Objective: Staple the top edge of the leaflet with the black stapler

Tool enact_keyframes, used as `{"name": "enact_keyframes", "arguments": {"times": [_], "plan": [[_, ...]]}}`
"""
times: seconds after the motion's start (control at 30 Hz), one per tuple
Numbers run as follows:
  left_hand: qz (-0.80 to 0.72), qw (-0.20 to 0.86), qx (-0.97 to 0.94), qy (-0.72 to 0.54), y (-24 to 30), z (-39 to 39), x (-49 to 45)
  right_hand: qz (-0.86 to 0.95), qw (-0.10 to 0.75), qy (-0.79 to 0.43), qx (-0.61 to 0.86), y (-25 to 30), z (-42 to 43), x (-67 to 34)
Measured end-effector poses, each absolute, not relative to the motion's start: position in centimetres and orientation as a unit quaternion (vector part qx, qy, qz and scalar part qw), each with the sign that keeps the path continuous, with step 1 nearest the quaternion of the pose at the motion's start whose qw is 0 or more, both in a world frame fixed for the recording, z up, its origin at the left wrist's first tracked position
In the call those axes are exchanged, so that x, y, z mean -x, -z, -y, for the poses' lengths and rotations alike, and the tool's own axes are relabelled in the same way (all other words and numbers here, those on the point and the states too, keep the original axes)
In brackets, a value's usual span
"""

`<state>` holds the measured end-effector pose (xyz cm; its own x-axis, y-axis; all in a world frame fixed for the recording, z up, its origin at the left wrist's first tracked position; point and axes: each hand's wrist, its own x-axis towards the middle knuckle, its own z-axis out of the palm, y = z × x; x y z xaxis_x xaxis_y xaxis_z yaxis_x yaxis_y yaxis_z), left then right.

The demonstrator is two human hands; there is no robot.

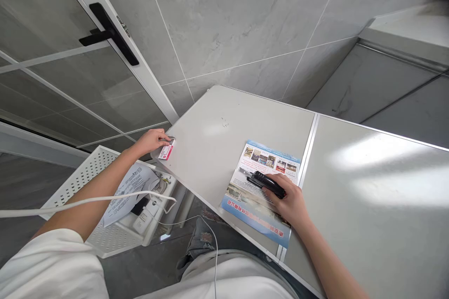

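Jutting from the right hand (290, 196) lies a black stapler (262, 179).

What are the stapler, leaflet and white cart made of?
Stapler: glossy black plastic body, going by bright highlights; silvery front suggests metal.
Leaflet: printed paper, thin and flat; perhaps coated.
White cart: likely moulded plastic, smooth, with regular rows of holes; painted metal possible.

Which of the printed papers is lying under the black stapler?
The colourful flyer on the table, under the right hand; the white paper lies off the table.
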<state>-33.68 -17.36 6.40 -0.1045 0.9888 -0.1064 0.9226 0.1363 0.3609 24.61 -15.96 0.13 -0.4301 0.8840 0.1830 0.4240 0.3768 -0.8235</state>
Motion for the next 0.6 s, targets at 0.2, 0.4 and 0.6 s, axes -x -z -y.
{"name": "enact_keyframes", "arguments": {"times": [0.2, 0.4, 0.6], "plan": [[-0.743, 0.123, -0.652, -0.088, -5.8, 17.3, 34.2, 0.766, 0.329, -0.355, 0.422, -0.3, 16.0, -24.4], [-0.736, 0.147, -0.654, -0.096, -6.1, 16.4, 34.3, 0.759, 0.332, -0.371, 0.418, -0.6, 15.9, -24.2], [-0.736, 0.166, -0.651, -0.079, -7.5, 15.7, 33.3, 0.754, 0.327, -0.379, 0.424, -0.8, 15.9, -24.2]]}}
